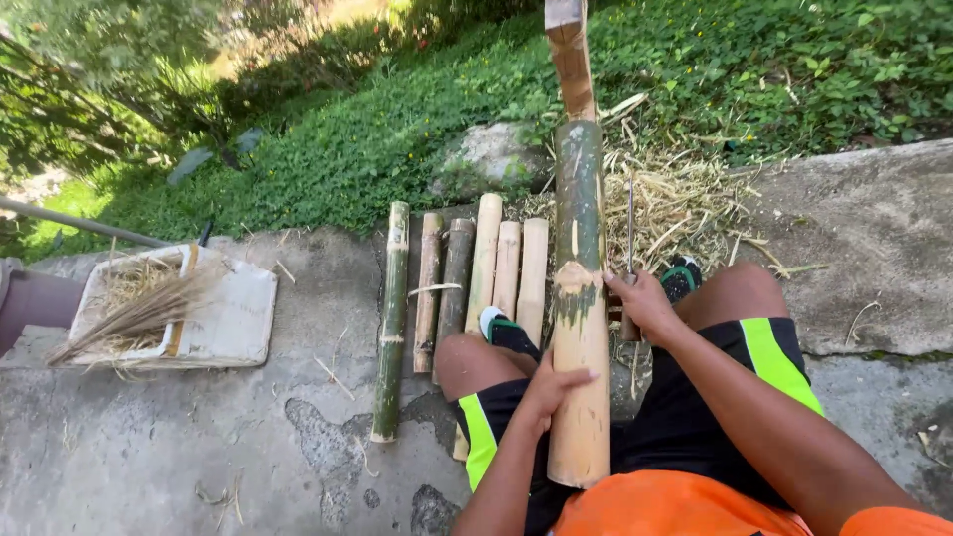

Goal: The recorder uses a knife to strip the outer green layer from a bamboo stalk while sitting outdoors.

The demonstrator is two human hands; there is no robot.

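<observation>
Sitting on the concrete (199,437) with your knees apart, you have the bamboo pole (580,298) running lengthwise between your legs, its near end toward your lap and its far end pointing at the grass (397,129), so the length lies steady in front of you. Your left hand (549,389) is laid flat against the pale, scraped lower part, fingers spread across the curve, pressing it from the side so it cannot roll. Your right hand (643,301) sits on the other flank, right where the green skin gives way to bare wood, and is closed around the handle of a thin blade (630,223) that stands up beside the pole; how tightly you grip it is hard to judge, since the handle is mostly hidden. A brown piece (571,55) lies beyond the pole's far end, in line with it. To your left, six cut lengths (467,273) lie side by side, parallel, within reach. Shavings (675,199) are heaped on your right, on the blade's side. Further left, a white tray (233,318) holds dry fibres, well apart from the pole.
</observation>
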